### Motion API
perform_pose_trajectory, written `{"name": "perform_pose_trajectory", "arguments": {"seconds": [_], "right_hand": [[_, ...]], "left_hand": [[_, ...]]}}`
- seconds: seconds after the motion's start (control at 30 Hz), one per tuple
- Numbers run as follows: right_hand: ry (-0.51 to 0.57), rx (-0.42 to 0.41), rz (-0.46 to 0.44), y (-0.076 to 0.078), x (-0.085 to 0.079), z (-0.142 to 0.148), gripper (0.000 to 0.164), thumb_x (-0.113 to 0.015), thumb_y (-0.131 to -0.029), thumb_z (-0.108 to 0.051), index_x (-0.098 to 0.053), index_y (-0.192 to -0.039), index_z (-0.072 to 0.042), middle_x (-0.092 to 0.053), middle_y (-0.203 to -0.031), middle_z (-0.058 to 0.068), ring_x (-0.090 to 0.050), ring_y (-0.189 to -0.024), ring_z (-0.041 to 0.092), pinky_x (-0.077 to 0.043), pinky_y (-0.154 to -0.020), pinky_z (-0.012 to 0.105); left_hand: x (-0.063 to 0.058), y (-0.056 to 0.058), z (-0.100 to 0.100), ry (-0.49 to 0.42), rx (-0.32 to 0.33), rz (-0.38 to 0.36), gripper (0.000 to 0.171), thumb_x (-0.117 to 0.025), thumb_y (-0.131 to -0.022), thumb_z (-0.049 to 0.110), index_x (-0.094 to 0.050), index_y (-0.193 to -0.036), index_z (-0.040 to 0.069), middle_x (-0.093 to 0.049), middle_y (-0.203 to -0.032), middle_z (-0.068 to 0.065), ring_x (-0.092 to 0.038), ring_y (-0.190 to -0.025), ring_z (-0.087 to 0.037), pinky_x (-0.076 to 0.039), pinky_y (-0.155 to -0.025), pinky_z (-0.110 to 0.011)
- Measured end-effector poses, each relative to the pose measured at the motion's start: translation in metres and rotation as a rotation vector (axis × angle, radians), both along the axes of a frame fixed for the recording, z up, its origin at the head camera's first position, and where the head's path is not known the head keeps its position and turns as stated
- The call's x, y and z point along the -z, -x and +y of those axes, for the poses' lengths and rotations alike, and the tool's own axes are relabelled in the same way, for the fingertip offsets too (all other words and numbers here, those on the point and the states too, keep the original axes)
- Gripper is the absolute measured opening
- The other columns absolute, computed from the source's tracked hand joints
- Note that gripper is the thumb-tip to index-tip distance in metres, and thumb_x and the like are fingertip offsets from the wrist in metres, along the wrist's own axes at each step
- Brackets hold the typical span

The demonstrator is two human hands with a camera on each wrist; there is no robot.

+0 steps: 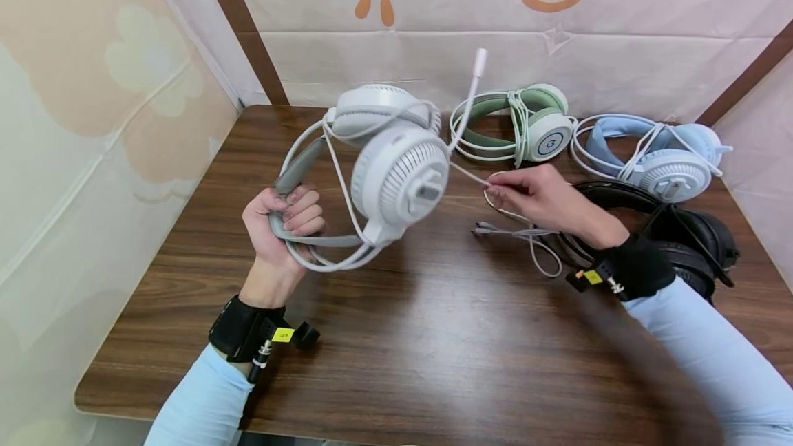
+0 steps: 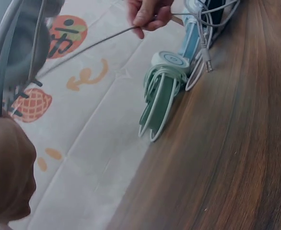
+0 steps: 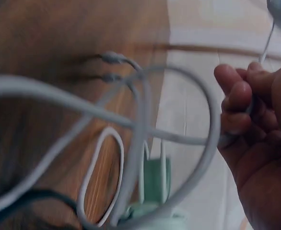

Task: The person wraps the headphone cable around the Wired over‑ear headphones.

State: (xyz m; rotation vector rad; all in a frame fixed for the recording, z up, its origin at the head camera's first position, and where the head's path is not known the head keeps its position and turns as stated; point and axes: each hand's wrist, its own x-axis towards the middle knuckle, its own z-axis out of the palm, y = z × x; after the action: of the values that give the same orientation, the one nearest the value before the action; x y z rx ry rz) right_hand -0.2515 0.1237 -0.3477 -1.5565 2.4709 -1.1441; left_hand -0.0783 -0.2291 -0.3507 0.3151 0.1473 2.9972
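A white-and-grey headset with a raised boom microphone is held up over the table. My left hand grips its grey headband, fingers curled round it. A loop of the headset's cable crosses the ear cups. My right hand pinches the cable a short way from the near ear cup, and the line between them is nearly straight. Past the right hand the cable hangs in loose loops, and its plugs show near the tabletop. In the right wrist view the cable passes through the fingers.
Along the back right lie a green headset and a blue headset, each with its cable wound round it. A black headset lies nearer, partly behind the right wrist. The brown table meets a printed cloth wall behind.
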Motion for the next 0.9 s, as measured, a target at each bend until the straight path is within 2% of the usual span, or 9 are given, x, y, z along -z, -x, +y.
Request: {"name": "perform_pose_trajectory", "arguments": {"seconds": [0.1,0.27,0.43,0.53,0.63,0.73,0.83,0.9], "right_hand": [[0.016,-0.089,0.157,-0.020,0.003,-0.009,0.018,-0.068,-0.090,0.006,-0.076,-0.104,-0.002,-0.072,-0.078,0.000,-0.060,-0.068,0.003,-0.048,-0.058,0.017],[0.012,-0.210,0.318,-0.054,-0.001,-0.024,0.015,-0.070,-0.089,0.003,-0.072,-0.102,-0.003,-0.066,-0.080,-0.002,-0.059,-0.068,0.003,-0.051,-0.059,0.023],[0.022,-0.231,0.475,-0.081,-0.006,-0.030,0.009,-0.071,-0.092,-0.008,-0.071,-0.101,-0.006,-0.062,-0.076,-0.005,-0.058,-0.062,0.003,-0.052,-0.057,0.024],[0.033,-0.223,0.526,-0.090,-0.009,-0.032,0.006,-0.069,-0.094,-0.011,-0.070,-0.100,-0.007,-0.060,-0.074,-0.005,-0.057,-0.059,0.003,-0.052,-0.055,0.024],[0.043,-0.229,0.545,-0.096,-0.014,-0.034,0.005,-0.068,-0.095,-0.012,-0.070,-0.098,-0.009,-0.059,-0.073,-0.007,-0.055,-0.059,0.002,-0.051,-0.054,0.023],[0.056,-0.240,0.575,-0.101,-0.020,-0.035,0.005,-0.066,-0.097,-0.013,-0.070,-0.096,-0.010,-0.059,-0.073,-0.007,-0.055,-0.059,0.002,-0.050,-0.053,0.022],[0.058,-0.239,0.602,-0.104,-0.026,-0.035,0.009,-0.063,-0.099,-0.014,-0.070,-0.095,-0.010,-0.059,-0.072,-0.007,-0.055,-0.059,0.002,-0.050,-0.052,0.022],[0.056,-0.235,0.623,-0.105,-0.029,-0.035,0.012,-0.061,-0.100,-0.015,-0.070,-0.095,-0.009,-0.059,-0.072,-0.006,-0.055,-0.059,0.003,-0.050,-0.052,0.023]], "left_hand": [[0.002,0.001,-0.002,-0.020,-0.056,-0.070,0.010,-0.042,-0.070,0.001,-0.036,-0.076,0.006,-0.020,-0.064,0.008,-0.019,-0.047,-0.006,-0.027,-0.045,-0.020],[0.003,0.003,-0.002,-0.015,-0.138,-0.174,0.014,-0.044,-0.068,0.001,-0.033,-0.070,0.009,-0.022,-0.061,0.008,-0.021,-0.045,-0.007,-0.030,-0.042,-0.022],[0.001,0.005,-0.008,-0.029,-0.217,-0.303,0.019,-0.046,-0.064,0.003,-0.030,-0.066,0.013,-0.027,-0.056,0.006,-0.028,-0.040,-0.009,-0.030,-0.040,-0.023],[0.001,0.006,-0.013,-0.031,-0.259,-0.334,0.022,-0.046,-0.062,0.003,-0.027,-0.062,0.014,-0.027,-0.054,0.007,-0.028,-0.039,-0.009,-0.029,-0.039,-0.023],[0.000,0.007,-0.016,0.037,-0.327,-0.350,0.027,-0.047,-0.062,0.002,-0.024,-0.058,0.016,-0.024,-0.052,0.006,-0.027,-0.038,-0.010,-0.028,-0.038,-0.023],[0.000,0.008,-0.017,0.146,-0.412,-0.380,0.032,-0.049,-0.062,0.001,-0.022,-0.056,0.017,-0.024,-0.050,0.006,-0.029,-0.036,-0.010,-0.030,-0.038,-0.022],[0.000,0.008,-0.017,0.270,-0.471,-0.394,0.034,-0.052,-0.063,0.001,-0.022,-0.058,0.017,-0.023,-0.052,0.006,-0.030,-0.036,-0.009,-0.031,-0.039,-0.021],[0.001,0.007,-0.016,0.380,-0.491,-0.381,0.034,-0.049,-0.067,0.000,-0.021,-0.059,0.017,-0.022,-0.053,0.007,-0.030,-0.037,-0.007,-0.031,-0.039,-0.019]]}}
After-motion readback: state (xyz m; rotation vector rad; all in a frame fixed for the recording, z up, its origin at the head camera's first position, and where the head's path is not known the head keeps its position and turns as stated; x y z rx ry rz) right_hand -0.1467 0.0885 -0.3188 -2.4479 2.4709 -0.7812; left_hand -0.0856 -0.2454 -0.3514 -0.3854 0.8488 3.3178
